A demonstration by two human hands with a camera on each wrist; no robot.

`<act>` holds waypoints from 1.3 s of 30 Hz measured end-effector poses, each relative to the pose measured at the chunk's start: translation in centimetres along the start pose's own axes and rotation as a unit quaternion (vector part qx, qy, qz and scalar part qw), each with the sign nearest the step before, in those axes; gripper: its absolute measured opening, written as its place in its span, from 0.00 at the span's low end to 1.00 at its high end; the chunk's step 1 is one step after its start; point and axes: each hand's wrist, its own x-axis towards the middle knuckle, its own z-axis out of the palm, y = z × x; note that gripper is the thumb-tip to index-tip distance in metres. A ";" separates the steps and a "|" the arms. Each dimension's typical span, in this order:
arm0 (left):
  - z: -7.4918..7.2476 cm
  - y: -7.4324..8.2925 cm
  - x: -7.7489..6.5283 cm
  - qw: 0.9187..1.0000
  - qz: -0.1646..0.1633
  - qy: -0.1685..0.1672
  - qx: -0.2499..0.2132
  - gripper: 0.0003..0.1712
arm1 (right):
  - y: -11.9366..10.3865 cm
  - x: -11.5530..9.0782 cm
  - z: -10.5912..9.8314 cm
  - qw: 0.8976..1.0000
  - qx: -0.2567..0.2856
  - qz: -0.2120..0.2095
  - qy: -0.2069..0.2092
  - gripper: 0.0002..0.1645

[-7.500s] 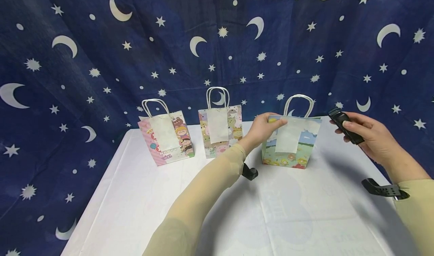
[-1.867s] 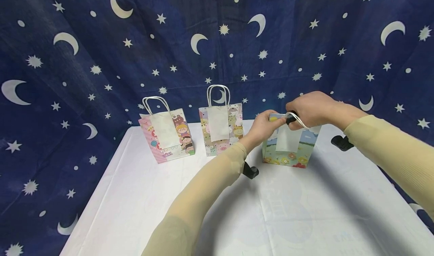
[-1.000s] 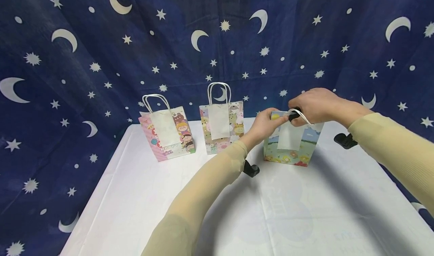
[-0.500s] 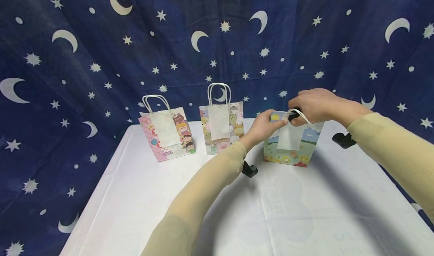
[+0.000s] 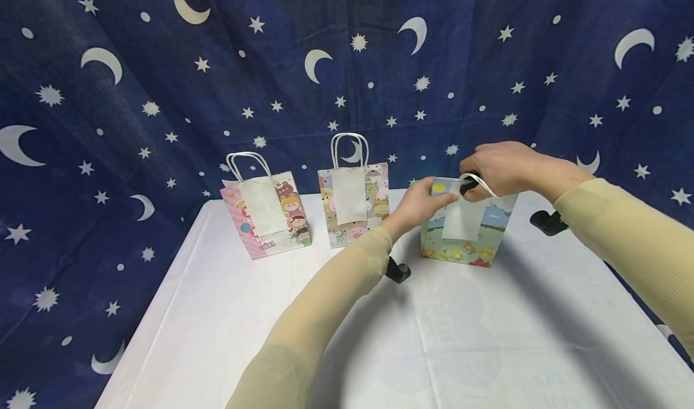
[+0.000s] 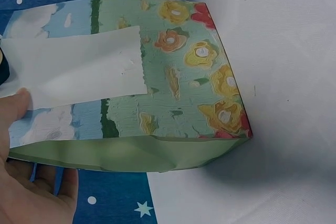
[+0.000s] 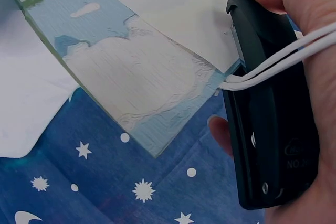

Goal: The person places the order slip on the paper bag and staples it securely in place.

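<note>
A paper gift bag [image 5: 458,249] with flowers, sky and clouds stands upright on the table, a white paper strip [image 6: 89,69] down its front. My left hand [image 5: 418,205] pinches the bag's upper left edge, thumb in front and fingers behind. In my right hand [image 5: 501,168] is a black stapler [image 7: 273,114], gripped at the bag's top. Its jaws straddle the top edge where the strip lies, as the right wrist view shows. The bag's white twisted handles [image 7: 283,61] cross over the stapler and lean to the right.
To the left stand a pink cartoon bag [image 5: 246,234] and an animal-print bag [image 5: 376,207], both with white strips and raised handles. A white cloth covers the table [image 5: 217,337]. Behind hangs a dark blue curtain [image 5: 271,65] with moons and stars.
Earliest, my right hand held the stapler away to the bag's right; it has since moved left onto the top edge, tipping the handles over. Both hands stay nearly still over the last second.
</note>
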 end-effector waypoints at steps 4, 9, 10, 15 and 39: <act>0.1 -0.1 0.0 1.000 0.009 0.000 -0.014 0.16 | 0.0 0.0 -0.1 1.000 0.001 0.000 -0.002 0.15; 0.2 -0.1 0.1 1.000 0.006 0.003 -0.015 0.13 | 0.0 0.1 -0.2 1.000 0.004 0.000 -0.008 0.15; 0.2 -0.1 0.1 1.000 0.005 0.004 -0.011 0.13 | 0.0 0.1 -0.3 1.000 0.007 0.001 -0.010 0.15; 0.2 -0.1 0.1 1.000 -0.001 0.011 0.010 0.17 | 0.1 0.1 -0.5 0.999 0.022 0.008 -0.023 0.16; 0.3 -0.2 0.2 0.999 -0.006 0.021 0.035 0.32 | 1.2 0.8 -2.0 0.981 0.168 0.042 -0.087 0.39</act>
